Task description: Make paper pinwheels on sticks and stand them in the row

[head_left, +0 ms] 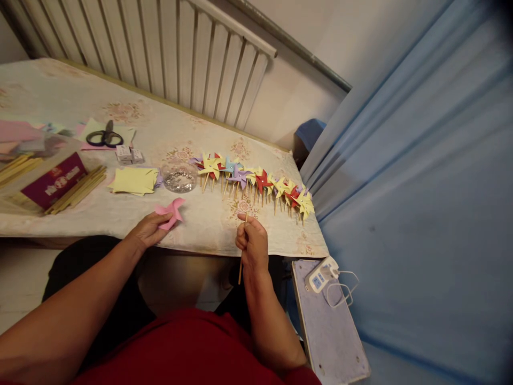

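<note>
Between the thumb and fingers of my left hand (151, 229) is a pink paper pinwheel (175, 212), held just over the table's front edge. My right hand (253, 240) is closed around a thin wooden stick (240, 271), which points upward and slants slightly. The pinwheel and the stick are apart. Beyond my hands lies a row of finished-looking pinwheels (261, 182) on sticks, in yellow, red, purple and blue. A clear round dish (180, 178) of small shiny metal pieces sits behind the pink pinwheel, beside a stack of yellow paper (134, 181).
Black scissors (105, 137) rest on paper sheets behind two small white boxes (129, 155). At left, a maroon-labelled box (54, 181) stands by bundled sticks (78, 190). A white power strip (321, 274) with a cable lies on a stool (332, 331) beside a blue curtain (420, 203).
</note>
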### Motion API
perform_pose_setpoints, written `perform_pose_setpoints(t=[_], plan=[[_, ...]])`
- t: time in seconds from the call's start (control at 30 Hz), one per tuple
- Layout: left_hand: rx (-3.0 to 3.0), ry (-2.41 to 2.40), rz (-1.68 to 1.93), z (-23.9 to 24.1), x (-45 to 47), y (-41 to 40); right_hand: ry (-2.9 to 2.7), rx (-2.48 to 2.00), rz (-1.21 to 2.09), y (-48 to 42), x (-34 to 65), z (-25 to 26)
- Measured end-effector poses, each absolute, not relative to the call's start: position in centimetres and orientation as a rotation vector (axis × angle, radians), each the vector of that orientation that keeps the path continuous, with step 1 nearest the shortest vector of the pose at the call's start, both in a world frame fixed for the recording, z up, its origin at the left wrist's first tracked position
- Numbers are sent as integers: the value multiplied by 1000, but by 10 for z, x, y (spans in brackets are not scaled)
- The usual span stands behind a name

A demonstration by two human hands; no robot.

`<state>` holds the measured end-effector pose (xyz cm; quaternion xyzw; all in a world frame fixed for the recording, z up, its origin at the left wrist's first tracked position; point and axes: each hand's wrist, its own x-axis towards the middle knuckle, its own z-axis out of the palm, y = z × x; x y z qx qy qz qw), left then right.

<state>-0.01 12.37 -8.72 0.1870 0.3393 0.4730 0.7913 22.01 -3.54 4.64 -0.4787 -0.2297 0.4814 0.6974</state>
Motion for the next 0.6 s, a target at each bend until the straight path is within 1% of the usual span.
perform_pose_setpoints(t=[0.6], plan=[[412, 751, 1015, -88, 0, 125, -520, -1139, 1067, -35, 220, 42]])
